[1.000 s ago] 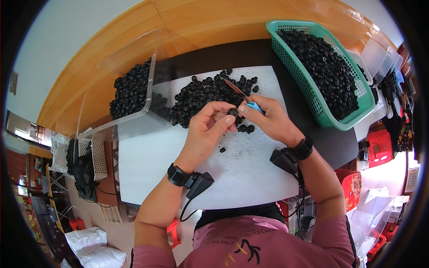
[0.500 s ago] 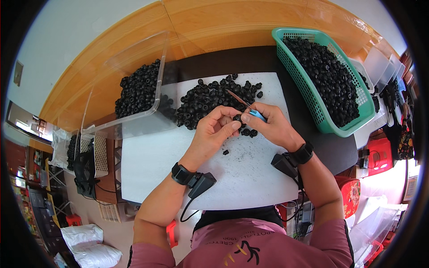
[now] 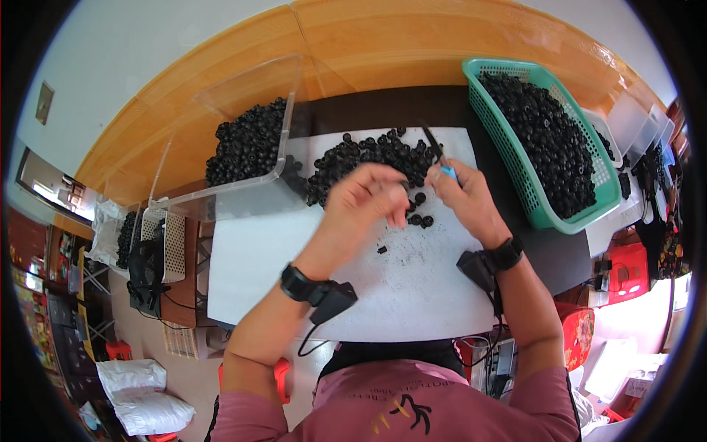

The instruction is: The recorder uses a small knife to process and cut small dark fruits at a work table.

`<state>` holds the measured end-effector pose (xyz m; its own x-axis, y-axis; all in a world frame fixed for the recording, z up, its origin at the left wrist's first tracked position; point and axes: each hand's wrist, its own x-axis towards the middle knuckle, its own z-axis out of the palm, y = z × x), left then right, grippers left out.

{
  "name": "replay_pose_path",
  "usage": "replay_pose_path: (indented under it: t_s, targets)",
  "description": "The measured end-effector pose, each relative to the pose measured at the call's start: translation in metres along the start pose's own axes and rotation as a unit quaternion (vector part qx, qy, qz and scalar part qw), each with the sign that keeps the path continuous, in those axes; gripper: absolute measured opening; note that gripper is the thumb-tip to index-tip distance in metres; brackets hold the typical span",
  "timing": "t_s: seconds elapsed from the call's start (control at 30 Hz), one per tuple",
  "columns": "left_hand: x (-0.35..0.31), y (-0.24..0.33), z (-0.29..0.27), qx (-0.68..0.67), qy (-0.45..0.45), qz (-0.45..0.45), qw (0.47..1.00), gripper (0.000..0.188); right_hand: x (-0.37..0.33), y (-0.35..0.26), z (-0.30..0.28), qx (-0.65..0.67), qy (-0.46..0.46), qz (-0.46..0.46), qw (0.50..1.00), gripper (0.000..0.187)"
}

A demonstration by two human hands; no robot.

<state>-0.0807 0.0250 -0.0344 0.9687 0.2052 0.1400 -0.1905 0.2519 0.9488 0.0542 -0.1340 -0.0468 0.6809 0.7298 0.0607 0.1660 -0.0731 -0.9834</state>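
Observation:
In my right hand [image 3: 464, 193] is a small knife [image 3: 448, 173] with a blue handle, its dark, narrow blade tilted up and away from me. My left hand [image 3: 368, 197], smeared by motion, has its fingers curled with a small black part [image 3: 404, 185] at the fingertips, mostly hidden. Both hands hover over the white sheet [image 3: 294, 272], just short of a pile of small black round parts [image 3: 368, 151] with holes in them. Several loose ones [image 3: 420, 220] lie under my right hand. A tiny black scrap [image 3: 381, 250] and dark crumbs are strewn nearer to me.
At the back left a clear plastic bin [image 3: 250, 184] holds more black parts. A green basket [image 3: 541, 210] full of similar parts stands at the right on the dark table [image 3: 434, 110]. A pale perforated basket [image 3: 174, 247] is at the far left, and white sacks [image 3: 147, 398] lie on the floor.
My hands have come apart. The knife has moved right with my right hand, its blade now pointing more steeply away. My left hand has turned and blurred beside the pile.

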Motion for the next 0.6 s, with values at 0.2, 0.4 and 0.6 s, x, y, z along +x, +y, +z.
replay_pose_path:
  t_s: [0.2, 0.4, 0.6]
  targets:
    - [0.019, 0.097, 0.002, -0.360, 0.148, 0.166, 0.906, 0.030, 0.008, 0.006, -0.015, 0.061, 0.079, -0.006, 0.995, 0.029]
    - [0.011, 0.036, 0.009, 0.170, 0.051, 0.017, 0.984, 0.018, 0.015, 0.011, -0.019, 0.063, 0.111, -0.021, 0.992, 0.030]
    - [0.005, -0.023, 0.034, 0.628, -0.061, 0.152, 0.761, 0.016, 0.013, 0.012, -0.018, 0.070, 0.116, -0.021, 0.991, 0.029]
